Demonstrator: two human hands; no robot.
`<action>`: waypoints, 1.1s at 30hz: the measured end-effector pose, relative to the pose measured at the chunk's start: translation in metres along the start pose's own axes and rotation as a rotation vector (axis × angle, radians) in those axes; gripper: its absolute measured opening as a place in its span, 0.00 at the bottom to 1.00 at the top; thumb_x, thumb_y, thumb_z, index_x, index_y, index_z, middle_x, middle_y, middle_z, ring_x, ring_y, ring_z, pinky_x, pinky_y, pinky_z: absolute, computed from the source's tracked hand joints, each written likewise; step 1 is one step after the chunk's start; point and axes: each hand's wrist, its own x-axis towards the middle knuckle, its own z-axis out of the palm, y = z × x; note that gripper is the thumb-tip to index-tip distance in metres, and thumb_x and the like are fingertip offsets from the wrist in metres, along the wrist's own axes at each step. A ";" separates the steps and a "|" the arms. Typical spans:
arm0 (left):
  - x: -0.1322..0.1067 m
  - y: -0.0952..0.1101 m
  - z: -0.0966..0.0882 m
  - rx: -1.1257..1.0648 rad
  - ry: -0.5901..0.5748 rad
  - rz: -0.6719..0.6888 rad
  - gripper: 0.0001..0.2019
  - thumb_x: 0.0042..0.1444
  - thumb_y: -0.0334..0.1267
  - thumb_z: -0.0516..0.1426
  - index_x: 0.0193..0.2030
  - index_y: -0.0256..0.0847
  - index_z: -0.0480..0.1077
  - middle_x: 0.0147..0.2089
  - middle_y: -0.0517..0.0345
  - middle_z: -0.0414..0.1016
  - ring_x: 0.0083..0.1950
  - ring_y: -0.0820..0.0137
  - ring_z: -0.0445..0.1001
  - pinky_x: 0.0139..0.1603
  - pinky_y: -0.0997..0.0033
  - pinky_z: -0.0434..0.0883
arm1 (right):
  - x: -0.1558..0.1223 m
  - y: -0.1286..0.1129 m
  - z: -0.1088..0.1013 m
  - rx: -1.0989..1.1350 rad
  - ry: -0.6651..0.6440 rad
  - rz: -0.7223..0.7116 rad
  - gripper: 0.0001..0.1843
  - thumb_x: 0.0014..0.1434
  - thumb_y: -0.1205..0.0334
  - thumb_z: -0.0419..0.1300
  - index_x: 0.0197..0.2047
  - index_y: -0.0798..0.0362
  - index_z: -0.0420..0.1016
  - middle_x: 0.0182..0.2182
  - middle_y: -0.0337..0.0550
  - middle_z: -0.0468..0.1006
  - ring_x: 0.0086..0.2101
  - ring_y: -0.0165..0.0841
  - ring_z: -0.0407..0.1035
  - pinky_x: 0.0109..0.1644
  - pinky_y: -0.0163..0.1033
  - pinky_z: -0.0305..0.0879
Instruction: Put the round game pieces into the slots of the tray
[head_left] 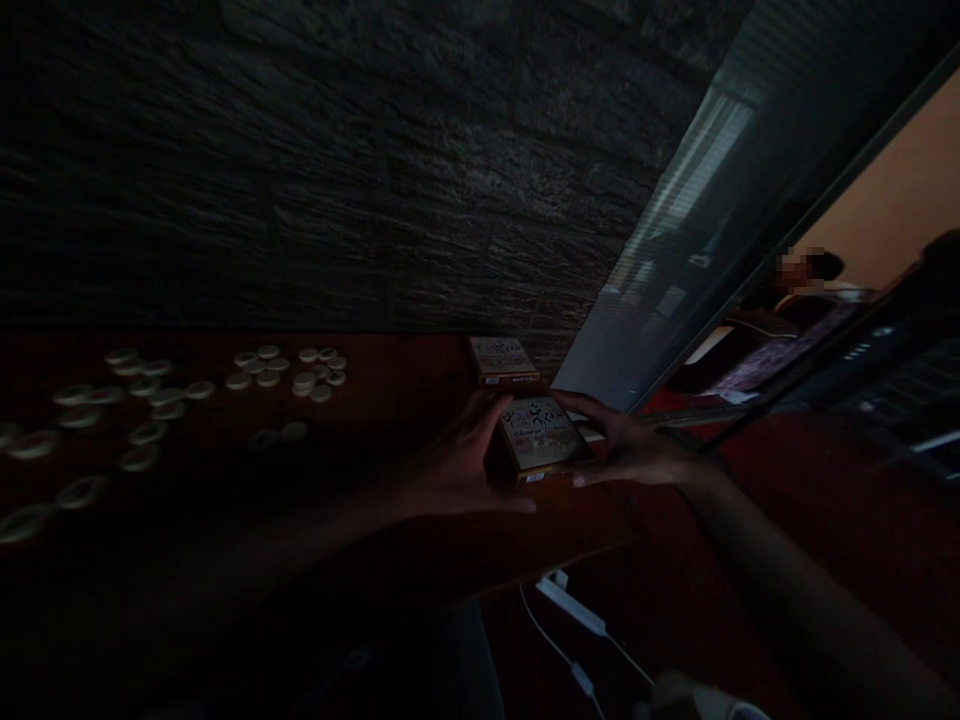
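A Chinese chess box [543,436] with dark lettering on its pale lid is near the right end of the dark wooden table [420,375]. Around its left side curves my left hand [461,465], thumb stretched along the near side. From the right, my right hand [628,448] grips the same box, fingers at the far corner and thumb by the near corner. Whether the box touches the table is too dark to tell. Just behind it lies a similar second box [501,356] against the wall.
Several round chess pieces [168,408] lie scattered across the table's left part. A dark stone wall [420,200] backs the table, with glass [660,240] to the right. On the floor below are a white power strip [571,604] and cables. A person [806,272] is farther right.
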 end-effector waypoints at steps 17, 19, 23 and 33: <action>0.004 -0.004 0.012 -0.019 0.097 0.000 0.41 0.51 0.48 0.69 0.69 0.42 0.60 0.68 0.41 0.66 0.71 0.47 0.66 0.72 0.41 0.68 | 0.012 -0.003 0.005 -0.008 0.020 -0.037 0.52 0.45 0.54 0.81 0.72 0.46 0.69 0.70 0.54 0.66 0.66 0.53 0.67 0.71 0.61 0.65; 0.005 -0.005 0.012 -0.025 0.106 0.003 0.41 0.50 0.48 0.69 0.68 0.41 0.60 0.68 0.41 0.66 0.70 0.47 0.66 0.71 0.41 0.68 | 0.014 -0.003 0.005 -0.005 0.017 -0.041 0.52 0.45 0.54 0.81 0.71 0.46 0.69 0.71 0.53 0.66 0.67 0.53 0.66 0.71 0.61 0.66; 0.006 -0.010 0.015 -0.010 0.125 0.017 0.41 0.50 0.48 0.69 0.68 0.40 0.60 0.68 0.40 0.66 0.70 0.47 0.66 0.72 0.41 0.68 | 0.014 -0.003 0.005 0.028 0.007 -0.015 0.53 0.45 0.56 0.81 0.72 0.46 0.68 0.72 0.54 0.64 0.67 0.54 0.66 0.68 0.60 0.69; 0.003 -0.012 0.014 0.003 0.147 0.035 0.46 0.50 0.54 0.68 0.71 0.40 0.56 0.71 0.38 0.64 0.73 0.46 0.63 0.73 0.41 0.65 | 0.013 -0.007 0.002 0.054 -0.029 0.024 0.57 0.42 0.55 0.82 0.73 0.46 0.65 0.72 0.55 0.65 0.67 0.53 0.66 0.67 0.60 0.70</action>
